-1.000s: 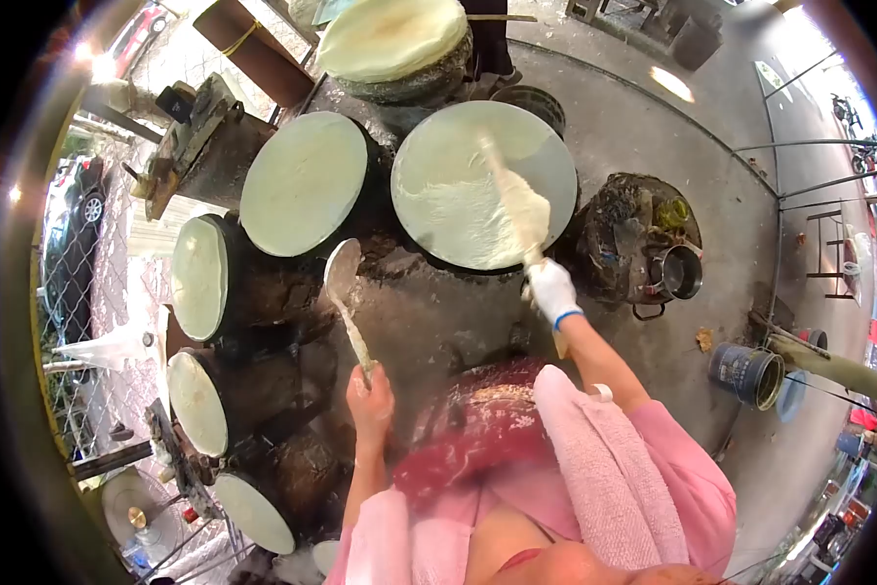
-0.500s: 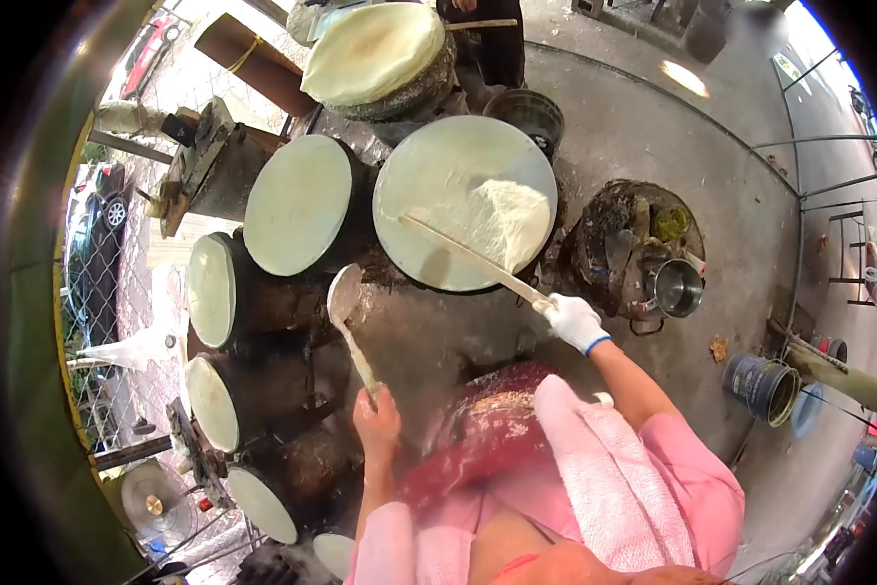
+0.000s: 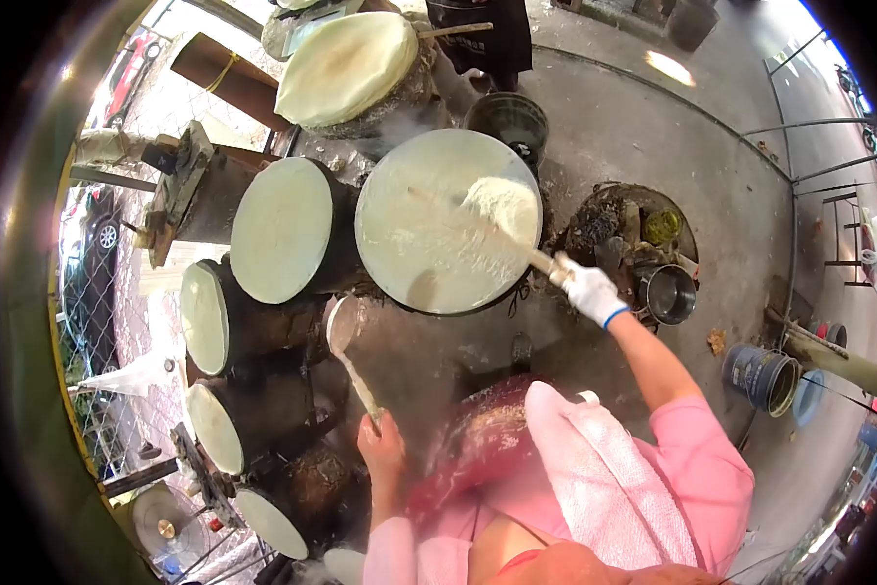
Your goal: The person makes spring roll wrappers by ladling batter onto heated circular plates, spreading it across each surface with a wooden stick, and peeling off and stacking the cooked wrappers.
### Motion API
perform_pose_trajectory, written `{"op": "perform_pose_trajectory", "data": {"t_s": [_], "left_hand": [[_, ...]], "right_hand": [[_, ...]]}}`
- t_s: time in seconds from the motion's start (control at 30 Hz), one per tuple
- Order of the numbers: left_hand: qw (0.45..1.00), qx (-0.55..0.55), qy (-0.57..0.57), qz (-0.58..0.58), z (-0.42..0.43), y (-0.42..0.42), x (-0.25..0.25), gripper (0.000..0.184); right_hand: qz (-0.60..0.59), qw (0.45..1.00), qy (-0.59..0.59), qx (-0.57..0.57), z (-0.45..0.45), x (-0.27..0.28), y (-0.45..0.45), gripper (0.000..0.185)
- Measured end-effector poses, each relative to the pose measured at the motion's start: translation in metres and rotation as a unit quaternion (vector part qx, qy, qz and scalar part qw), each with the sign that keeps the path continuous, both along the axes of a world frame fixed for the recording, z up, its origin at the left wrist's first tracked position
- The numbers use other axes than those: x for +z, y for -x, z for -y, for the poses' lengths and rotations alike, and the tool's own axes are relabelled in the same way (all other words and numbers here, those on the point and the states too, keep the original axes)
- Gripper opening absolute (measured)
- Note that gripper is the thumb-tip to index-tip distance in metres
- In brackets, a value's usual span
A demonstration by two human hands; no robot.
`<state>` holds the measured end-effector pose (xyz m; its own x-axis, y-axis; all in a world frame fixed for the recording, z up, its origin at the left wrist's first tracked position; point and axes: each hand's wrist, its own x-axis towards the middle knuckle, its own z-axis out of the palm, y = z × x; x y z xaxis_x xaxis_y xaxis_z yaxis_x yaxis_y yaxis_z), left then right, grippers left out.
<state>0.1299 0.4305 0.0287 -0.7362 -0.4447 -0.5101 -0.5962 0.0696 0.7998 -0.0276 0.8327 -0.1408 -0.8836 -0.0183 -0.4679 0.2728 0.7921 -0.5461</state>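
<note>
My right hand [image 3: 591, 290], in a white glove, grips the near end of a long wooden spreader [image 3: 534, 255]. The spreader's far part is smeared by motion over a big round griddle [image 3: 389, 258]. Pale batter coats that griddle, with a thicker heap of batter [image 3: 506, 207] at its upper right. Bare and closed, my left hand [image 3: 384, 448] holds a ladle [image 3: 344, 330] by its handle. The ladle's bowl, whitish with batter, hangs just below the griddle's left side, apart from it.
More batter-covered round griddles [image 3: 281, 230] curve down the left. Behind stands another one [image 3: 350, 68] with a large pale sheet on it. A dark bucket [image 3: 506, 127], a metal pot [image 3: 668, 293] on a round stand, and a grey bucket [image 3: 762, 378] lie around. A person [image 3: 479, 39] stands at the back.
My right hand has moved right with the spreader. The batter heap now sits higher on the griddle, with thinner streaks below. My left hand still holds the ladle, and the view has shifted slightly.
</note>
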Motion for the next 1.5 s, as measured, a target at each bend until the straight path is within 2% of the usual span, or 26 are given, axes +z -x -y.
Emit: {"op": "perform_pose_trajectory", "data": {"t_s": [0.03, 0.1, 0.13, 0.2, 0.3, 0.37, 0.43, 0.47, 0.5, 0.53, 0.57, 0.6, 0.63, 0.7, 0.77, 0.8, 0.83, 0.9, 1.07, 1.17, 1.23, 1.27, 1.3, 1.37, 1.43, 1.5], "left_hand": [[1.000, 0.000, -0.008, 0.002, 0.000, 0.000, 0.000, 0.011], [1.000, -0.004, 0.009, -0.004, -0.001, -0.003, -0.003, 0.012], [1.000, -0.011, 0.029, -0.002, -0.001, -0.004, -0.003, 0.013], [0.995, -0.033, 0.098, 0.001, 0.007, -0.013, -0.015, 0.016], [0.990, -0.064, 0.119, -0.037, 0.015, -0.017, -0.034, 0.011], [0.991, -0.065, 0.116, -0.022, 0.017, -0.012, -0.038, 0.012], [0.993, -0.056, 0.104, 0.016, 0.007, -0.001, -0.020, 0.018], [0.994, -0.060, 0.093, 0.003, -0.004, 0.006, -0.008, 0.017], [0.994, -0.066, 0.090, 0.000, -0.005, 0.010, -0.007, 0.017], [0.994, -0.073, 0.087, -0.002, -0.006, 0.012, -0.005, 0.017], [0.993, -0.077, 0.084, -0.004, -0.007, 0.015, -0.005, 0.016], [0.995, -0.075, 0.068, -0.013, -0.009, 0.016, -0.005, 0.016], [0.996, -0.074, 0.053, -0.021, -0.011, 0.020, -0.007, 0.015], [0.997, -0.068, 0.004, -0.027, -0.016, 0.035, -0.007, 0.015], [0.996, -0.057, -0.059, -0.018, -0.023, 0.058, -0.005, 0.013], [0.995, -0.075, -0.062, -0.031, -0.025, 0.071, -0.007, 0.013], [0.993, -0.094, -0.063, -0.044, -0.024, 0.087, -0.011, 0.013], [0.986, -0.147, -0.046, -0.061, -0.022, 0.126, -0.025, 0.014], [0.964, -0.206, -0.151, -0.074, -0.047, 0.255, -0.060, 0.015], [0.944, -0.220, -0.236, -0.077, -0.077, 0.311, -0.092, 0.016], [0.921, -0.247, -0.298, -0.052, -0.087, 0.323, -0.116, 0.016], [0.907, -0.257, -0.330, -0.040, -0.089, 0.322, -0.126, 0.016], [0.916, -0.254, -0.310, -0.009, -0.091, 0.312, -0.123, 0.016], [0.930, -0.248, -0.266, 0.047, -0.093, 0.284, -0.105, 0.017], [0.920, -0.168, -0.345, 0.078, -0.089, 0.255, -0.103, 0.019], [0.895, -0.093, -0.429, 0.076, -0.078, 0.232, -0.103, 0.019]], "right_hand": [[0.023, 0.999, -0.001, -0.038, -0.002, 0.022, 0.022, 0.058], [-0.032, 0.999, -0.016, 0.035, -0.017, -0.006, 0.077, 0.063], [-0.035, 0.997, -0.047, 0.042, -0.009, 0.025, 0.105, 0.066], [-0.085, 0.985, -0.122, 0.082, 0.002, 0.028, 0.160, 0.069], [-0.166, 0.975, -0.147, 0.028, 0.037, 0.051, 0.196, 0.059], [-0.195, 0.978, -0.069, 0.029, 0.060, 0.055, 0.189, 0.054], [-0.355, 0.930, 0.074, 0.056, 0.072, 0.037, 0.134, 0.049], [-0.336, 0.933, 0.086, 0.099, 0.069, 0.023, 0.108, 0.051], [-0.192, 0.975, 0.103, 0.050, 0.063, 0.064, 0.074, 0.053], [-0.267, 0.942, 0.204, -0.008, 0.053, 0.056, 0.048, 0.052], [-0.263, 0.906, 0.315, -0.107, 0.043, 0.029, 0.026, 0.051], [-0.263, 0.885, 0.325, -0.204, 0.037, 0.021, 0.008, 0.049], [-0.057, 0.884, 0.348, -0.307, 0.021, 0.016, -0.012, 0.044], [0.061, 0.788, 0.486, -0.373, 0.026, 0.023, -0.036, 0.040], [0.120, 0.830, 0.470, -0.276, 0.023, 0.021, -0.044, 0.040], [0.096, 0.798, 0.518, -0.294, 0.023, 0.024, -0.040, 0.040], [0.061, 0.854, 0.435, -0.277, 0.017, 0.047, -0.033, 0.041], [-0.005, 0.839, 0.446, -0.312, 0.001, 0.015, -0.022, 0.042], [0.136, 0.858, 0.430, -0.246, 0.012, 0.063, -0.029, 0.040], [0.079, 0.871, 0.414, -0.254, 0.017, 0.033, -0.060, 0.044], [-0.009, 0.893, 0.342, -0.294, 0.022, 0.016, -0.082, 0.045], [-0.021, 0.833, 0.407, -0.373, 0.035, 0.006, -0.093, 0.045], [0.005, 0.856, 0.347, -0.384, 0.057, 0.025, -0.095, 0.043], [0.007, 0.849, 0.403, -0.341, 0.102, -0.001, -0.104, 0.038], [0.087, 0.795, 0.471, -0.373, 0.148, 0.035, -0.092, 0.034], [0.154, 0.780, 0.444, -0.413, 0.158, 0.068, -0.075, 0.033]]}}
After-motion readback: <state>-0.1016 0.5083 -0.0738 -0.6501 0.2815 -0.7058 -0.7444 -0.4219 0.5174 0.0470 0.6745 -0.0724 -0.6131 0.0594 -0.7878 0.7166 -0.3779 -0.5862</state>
